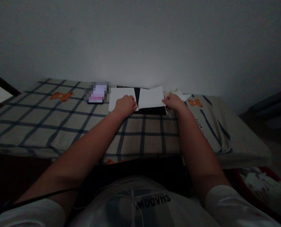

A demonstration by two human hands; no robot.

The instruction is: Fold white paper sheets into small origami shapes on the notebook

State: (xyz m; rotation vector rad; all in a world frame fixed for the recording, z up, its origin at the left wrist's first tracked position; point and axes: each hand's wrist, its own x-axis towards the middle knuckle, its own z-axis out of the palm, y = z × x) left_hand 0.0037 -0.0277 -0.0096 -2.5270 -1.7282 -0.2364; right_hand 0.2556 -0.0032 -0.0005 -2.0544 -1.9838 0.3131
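Observation:
A white sheet of paper (151,97) lies folded over a black book or board (154,110) on the checked bedcover, close to the wall. My left hand (126,105) is curled, knuckles up, pressing on the paper's left part (119,94) by the central gap. My right hand (173,101) pinches the sheet's right edge with closed fingers.
The bed (60,126) has a checked cover with orange bear prints. A blurred pink and white object (97,93) lies left of the paper. Crumpled white paper (175,92) sits by the wall, a pillow (211,123) to the right. Dark floor lies below the bed's edge.

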